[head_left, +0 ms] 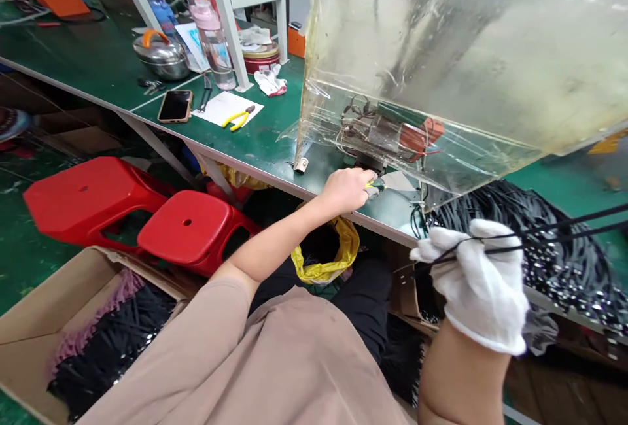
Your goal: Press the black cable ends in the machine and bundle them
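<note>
My bare left hand [346, 189] is closed on a small yellow-handled tool [377, 187] at the front edge of the green bench [98, 59], just below a clear plastic shield [441, 72]. Behind the shield sits a small machine with red and metal parts [392, 134]. My right hand [478, 281], in a white glove, is shut on thin black cables [564, 225] that run off to the right. A heap of black cables [554, 242] lies on the bench beside that hand.
Two red stools [147, 212] stand left of me. A cardboard box [34, 327] of black cables is at the lower left. On the bench lie a phone [175, 105], yellow pliers [237, 118], a kettle [161, 53] and a pink-capped bottle [214, 39]. A yellow bag [326, 261] hangs under the bench.
</note>
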The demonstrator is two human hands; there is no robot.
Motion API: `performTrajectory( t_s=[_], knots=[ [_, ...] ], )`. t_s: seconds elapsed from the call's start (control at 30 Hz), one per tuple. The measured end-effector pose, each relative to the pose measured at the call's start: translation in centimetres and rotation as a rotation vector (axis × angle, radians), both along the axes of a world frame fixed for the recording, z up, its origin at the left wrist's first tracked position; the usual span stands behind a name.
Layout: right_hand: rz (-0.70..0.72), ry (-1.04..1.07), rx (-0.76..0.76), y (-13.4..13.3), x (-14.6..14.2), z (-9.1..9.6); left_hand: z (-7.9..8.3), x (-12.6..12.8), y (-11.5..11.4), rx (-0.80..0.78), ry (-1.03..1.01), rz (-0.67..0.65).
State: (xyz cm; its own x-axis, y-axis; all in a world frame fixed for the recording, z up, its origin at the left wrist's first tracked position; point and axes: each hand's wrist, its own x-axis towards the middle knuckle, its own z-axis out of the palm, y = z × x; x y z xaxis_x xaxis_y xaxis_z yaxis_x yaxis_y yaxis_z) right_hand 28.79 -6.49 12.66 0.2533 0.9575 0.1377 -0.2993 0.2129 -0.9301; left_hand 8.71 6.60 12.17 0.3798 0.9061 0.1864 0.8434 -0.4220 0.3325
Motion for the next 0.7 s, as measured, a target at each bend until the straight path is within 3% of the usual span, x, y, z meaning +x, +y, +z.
performTrajectory(
  t_s=[0.1,0.23,0.3,0.4,0.53,0.6,0.7],
  knots=[
    [0.091,-0.031,0.000,-0.4,-1.1,0.5,0.4,-1.1,-1.4,0.011,0.029,0.114],
    [0.324,0.077,-0.123,0.8,-2.8,-0.1,1.5,-4.9,-3.6,-0.014,0.072,0.196],
    [0.457,0.155,-0.238,1.9,-3.8,-1.9,1.7,-6.7,-4.8,0.002,0.009,0.198],
    [0.611,0.234,-0.466,2.8,-5.4,-6.2,1.3,-9.0,-6.0,0.048,-0.053,0.295],
    [0.648,0.326,-0.649,2.5,-6.6,-10.8,0.1,-11.3,-6.6,0.063,-0.043,0.488],
    [0.670,0.365,-0.643,2.7,-6.7,-11.1,-0.4,-12.1,-6.5,0.068,-0.055,0.546],
    [0.712,0.390,-0.571,4.7,-7.0,-9.6,-0.9,-12.4,-6.4,0.069,-0.077,0.573]
  ],
)
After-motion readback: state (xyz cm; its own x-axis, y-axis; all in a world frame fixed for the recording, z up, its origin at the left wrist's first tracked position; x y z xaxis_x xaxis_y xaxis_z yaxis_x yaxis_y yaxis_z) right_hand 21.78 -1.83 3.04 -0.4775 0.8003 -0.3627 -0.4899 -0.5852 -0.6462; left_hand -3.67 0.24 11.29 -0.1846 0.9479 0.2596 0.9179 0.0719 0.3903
